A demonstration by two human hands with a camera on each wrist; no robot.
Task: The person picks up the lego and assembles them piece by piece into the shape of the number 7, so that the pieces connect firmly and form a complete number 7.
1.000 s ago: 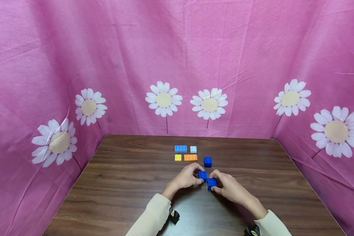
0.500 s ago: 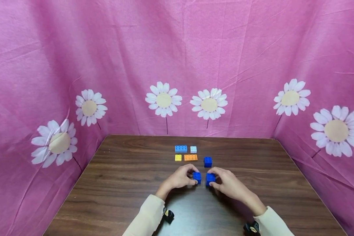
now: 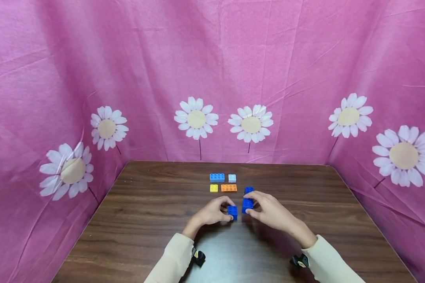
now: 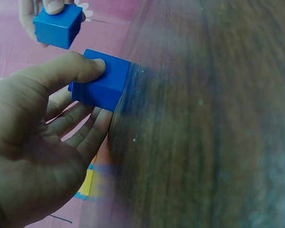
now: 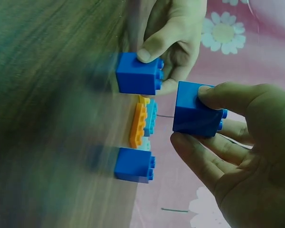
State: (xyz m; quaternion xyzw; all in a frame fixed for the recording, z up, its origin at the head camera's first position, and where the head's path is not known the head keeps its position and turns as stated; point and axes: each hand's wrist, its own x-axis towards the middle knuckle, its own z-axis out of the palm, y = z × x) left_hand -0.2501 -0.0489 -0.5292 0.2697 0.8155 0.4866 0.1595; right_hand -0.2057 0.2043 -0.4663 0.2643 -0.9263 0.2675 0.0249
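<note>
My left hand (image 3: 211,211) pinches a dark blue toy building block (image 3: 232,213) between thumb and fingers; in the left wrist view that block (image 4: 102,85) sits right at the tabletop. To its right, my right hand (image 3: 273,211) grips a second dark blue block (image 3: 247,206). The right wrist view has this second block (image 5: 194,111) lifted off the wood, studs facing up. A third dark blue block (image 5: 133,164) stands on the table, partly covered by the right hand's fingers in the head view.
Behind the hands lie a light blue brick (image 3: 217,177), a pale blue brick (image 3: 231,178), a yellow brick (image 3: 214,188) and an orange brick (image 3: 228,188). Pink flowered cloth (image 3: 145,98) surrounds the brown wooden table (image 3: 145,220) at the back and sides.
My left hand has drawn its block leftward. The right hand has carried its block away from me and slightly left, so it now overlaps the third block in the head view.
</note>
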